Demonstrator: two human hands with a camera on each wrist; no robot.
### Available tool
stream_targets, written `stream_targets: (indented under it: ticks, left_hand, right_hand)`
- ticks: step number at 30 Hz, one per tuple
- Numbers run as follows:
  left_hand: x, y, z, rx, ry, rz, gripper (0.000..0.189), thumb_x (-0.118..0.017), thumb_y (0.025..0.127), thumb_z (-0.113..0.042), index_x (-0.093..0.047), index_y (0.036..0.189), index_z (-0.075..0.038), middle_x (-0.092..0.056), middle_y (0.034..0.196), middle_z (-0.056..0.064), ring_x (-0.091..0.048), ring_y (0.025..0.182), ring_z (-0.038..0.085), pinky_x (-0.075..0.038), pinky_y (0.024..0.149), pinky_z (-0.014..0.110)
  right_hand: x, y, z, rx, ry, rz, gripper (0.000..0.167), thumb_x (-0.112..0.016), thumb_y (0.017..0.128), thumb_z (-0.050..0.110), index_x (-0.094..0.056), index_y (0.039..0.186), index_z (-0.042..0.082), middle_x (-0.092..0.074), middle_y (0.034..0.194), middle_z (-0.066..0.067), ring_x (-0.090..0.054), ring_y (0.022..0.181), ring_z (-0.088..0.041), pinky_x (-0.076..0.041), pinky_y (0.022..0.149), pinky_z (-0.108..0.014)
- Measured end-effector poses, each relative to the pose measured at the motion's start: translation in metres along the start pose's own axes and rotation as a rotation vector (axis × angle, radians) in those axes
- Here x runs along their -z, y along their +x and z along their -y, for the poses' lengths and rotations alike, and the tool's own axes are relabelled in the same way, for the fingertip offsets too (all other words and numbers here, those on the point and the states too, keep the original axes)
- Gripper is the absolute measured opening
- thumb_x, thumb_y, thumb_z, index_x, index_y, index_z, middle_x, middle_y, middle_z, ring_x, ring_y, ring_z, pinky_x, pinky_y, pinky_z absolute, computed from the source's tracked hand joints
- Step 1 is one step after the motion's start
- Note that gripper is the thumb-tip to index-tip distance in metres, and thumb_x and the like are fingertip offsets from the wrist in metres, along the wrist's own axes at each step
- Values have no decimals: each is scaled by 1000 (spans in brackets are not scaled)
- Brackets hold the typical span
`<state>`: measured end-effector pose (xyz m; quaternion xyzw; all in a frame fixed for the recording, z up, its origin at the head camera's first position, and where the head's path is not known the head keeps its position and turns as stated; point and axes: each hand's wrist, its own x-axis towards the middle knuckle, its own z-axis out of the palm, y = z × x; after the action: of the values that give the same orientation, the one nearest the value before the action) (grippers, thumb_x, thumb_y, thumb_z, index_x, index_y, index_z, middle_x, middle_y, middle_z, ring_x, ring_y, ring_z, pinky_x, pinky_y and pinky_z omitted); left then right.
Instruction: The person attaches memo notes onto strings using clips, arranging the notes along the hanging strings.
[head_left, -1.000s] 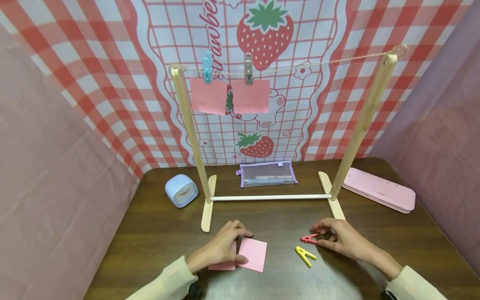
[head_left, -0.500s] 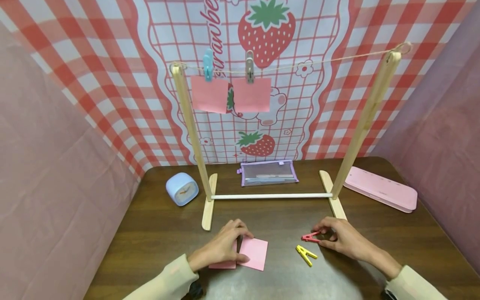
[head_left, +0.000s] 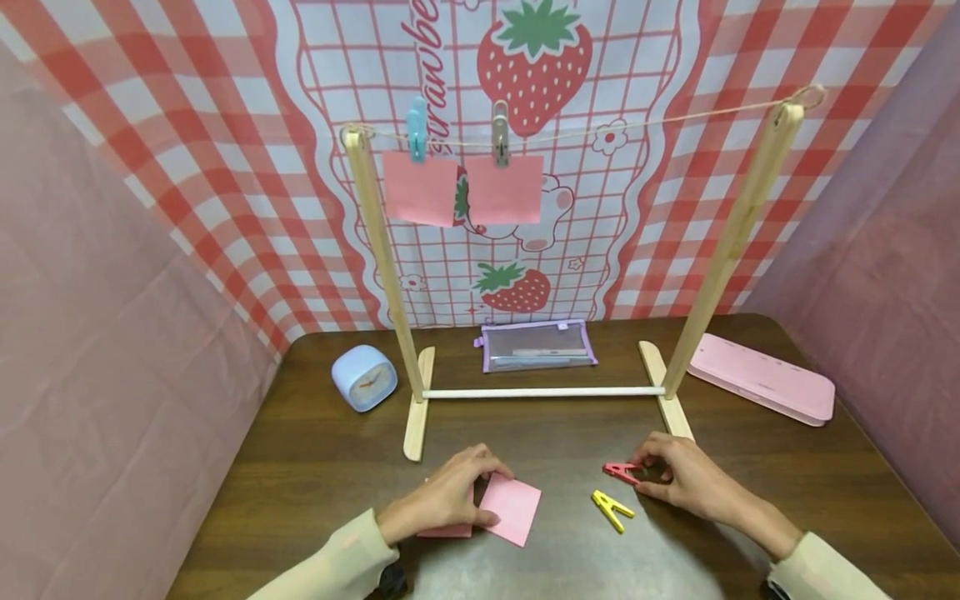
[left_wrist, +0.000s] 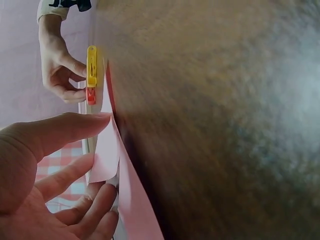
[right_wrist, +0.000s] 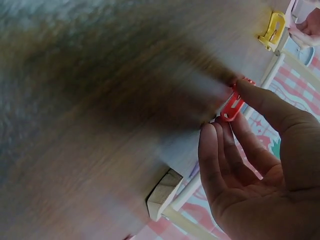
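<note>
My left hand [head_left: 448, 493] pinches a pink paper square [head_left: 514, 510] by its edges, between thumb and fingers, low over the table. In the left wrist view that square [left_wrist: 106, 156] is slightly bent, and one edge is raised. More pink paper [head_left: 450, 531] lies partly hidden under the same hand. On the right, my right hand [head_left: 693, 482] pinches the legs of a red clothespin [head_left: 619, 472] between thumb and forefinger, at the tabletop. Just in front of it lies a yellow clothespin [head_left: 613, 509], touched by neither hand.
Behind the hands stands a wooden frame [head_left: 722, 267] with a string across its top. Two pink papers [head_left: 505, 192] hang there from a blue clothespin [head_left: 417, 132] and a grey clothespin [head_left: 500, 133]. A clock [head_left: 363, 377], mesh pouch [head_left: 536, 346] and pink case [head_left: 761, 379] sit around it.
The pink square in my left hand has turned a little, its right side shifting slightly rightward. The red clothespin has tilted slightly in my right hand. Both hands stay nearly in place.
</note>
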<state>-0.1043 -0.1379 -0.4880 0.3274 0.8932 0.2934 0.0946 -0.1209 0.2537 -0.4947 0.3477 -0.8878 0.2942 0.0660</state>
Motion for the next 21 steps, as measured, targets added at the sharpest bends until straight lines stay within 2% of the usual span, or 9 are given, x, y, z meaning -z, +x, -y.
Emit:
stream_targets:
  ticks: [6,12,17,21]
  left_hand:
    - [-2,-1,0,-6,-67,1,54,-93,72,-12,-72,122,-12,-65,96,5,-58,84,8,-41,75,10]
    - [-2,0,-1,-27,-82,0,54,-92,73,-8,-71,122,-8,-69,94,4,-60,79,6,-42,74,12]
    - [-2,1,-3,6,-153,39,54,-88,76,-2,-68,127,-5,-70,92,7,-58,69,0,-47,63,10]
    - [-3,2,-3,6,-178,42,55,-85,80,1,-66,131,-5,-69,88,8,-54,63,-1,-46,58,10]
  right_hand:
    - [1,1,2,-44,17,2,25,-89,76,10,-72,95,13,-70,85,8,-60,77,2,-52,60,-18]
    - [2,2,5,-70,26,1,23,-87,79,12,-73,98,12,-73,86,7,-64,78,0,-54,62,-20]
    - [4,5,7,-76,23,-1,22,-87,82,14,-73,99,13,-73,87,7,-65,79,-1,-55,61,-21]
    - [5,8,9,-57,21,-8,22,-87,82,14,-73,99,13,-73,88,6,-66,80,-2,-56,61,-20]
